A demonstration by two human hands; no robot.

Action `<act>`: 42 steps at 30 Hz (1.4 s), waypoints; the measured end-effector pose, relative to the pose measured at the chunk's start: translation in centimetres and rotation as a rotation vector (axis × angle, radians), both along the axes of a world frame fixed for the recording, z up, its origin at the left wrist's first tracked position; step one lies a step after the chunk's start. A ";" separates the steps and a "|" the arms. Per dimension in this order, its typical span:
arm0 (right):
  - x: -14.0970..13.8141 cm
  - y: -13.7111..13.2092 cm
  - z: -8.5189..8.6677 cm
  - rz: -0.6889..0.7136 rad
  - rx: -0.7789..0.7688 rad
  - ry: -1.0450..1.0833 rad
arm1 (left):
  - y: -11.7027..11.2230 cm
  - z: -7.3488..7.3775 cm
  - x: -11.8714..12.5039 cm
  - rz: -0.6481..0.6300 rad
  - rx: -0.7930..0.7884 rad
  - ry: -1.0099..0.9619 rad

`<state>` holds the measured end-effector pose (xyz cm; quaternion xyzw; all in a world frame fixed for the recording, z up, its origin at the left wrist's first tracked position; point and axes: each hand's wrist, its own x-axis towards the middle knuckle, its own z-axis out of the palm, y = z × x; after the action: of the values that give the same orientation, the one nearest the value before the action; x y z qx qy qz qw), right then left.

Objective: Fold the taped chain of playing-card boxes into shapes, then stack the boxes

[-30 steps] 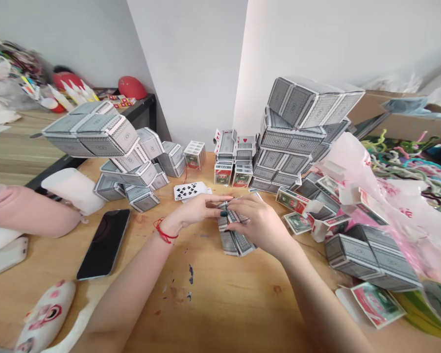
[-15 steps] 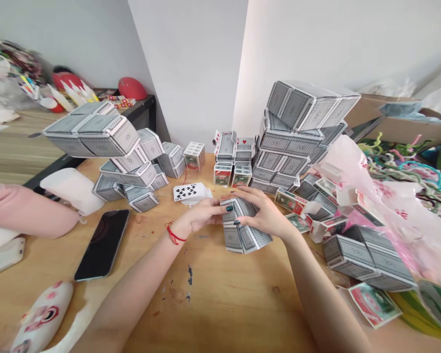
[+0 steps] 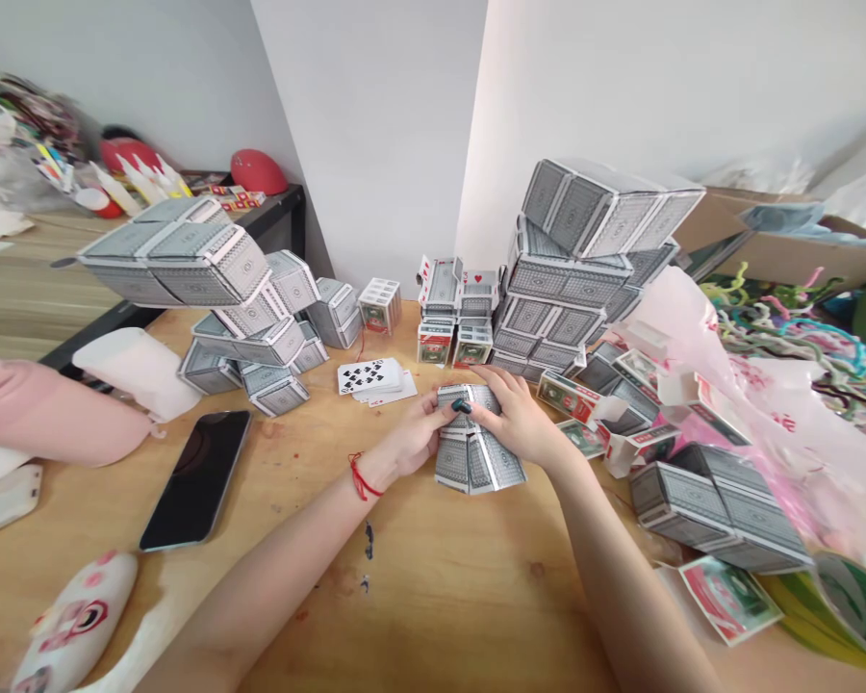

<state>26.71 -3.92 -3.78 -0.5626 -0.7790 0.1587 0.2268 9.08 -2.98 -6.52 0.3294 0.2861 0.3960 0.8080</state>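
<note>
Between my hands, low over the wooden table [image 3: 419, 577], is a piece built of grey-backed playing cards [image 3: 469, 462], with folded panels that fan out toward me. My left hand [image 3: 417, 433] grips its left side, the thumb pressed on top near the far end. On the right side my right hand [image 3: 511, 414] is closed around it, its thumb meeting the left thumb. The fingers underneath are hidden. Just beyond my left hand lies a loose stack of playing cards [image 3: 371, 377], a ten of spades face up.
Tall stacks of card-built blocks stand at the left [image 3: 245, 318] and right [image 3: 570, 279]. Card boxes [image 3: 454, 342] sit against the wall. A black phone [image 3: 196, 481] and pink bottle [image 3: 50, 414] lie left. Opened card boxes [image 3: 642, 448] and yellow-green tape [image 3: 829, 606] crowd the right.
My left hand has moved right and nearer, its thumb now beside the right thumb on the card piece. The piece has turned slightly, and more of the loose card stack shows.
</note>
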 end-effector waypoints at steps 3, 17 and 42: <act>-0.1 0.0 0.0 -0.037 -0.017 0.008 | -0.1 -0.1 -0.1 -0.018 0.001 0.028; -0.3 0.1 -0.1 -0.060 0.000 -0.012 | 0.0 1.4 -0.9 -0.141 0.117 0.211; 0.9 -1.1 2.6 -0.265 -0.494 0.341 | 1.7 3.1 -2.4 0.179 0.239 0.443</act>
<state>27.61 -5.04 -1.17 -0.6625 -0.5877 0.4039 0.2293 6.73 -1.33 -3.41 0.4746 0.4353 0.4152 0.6425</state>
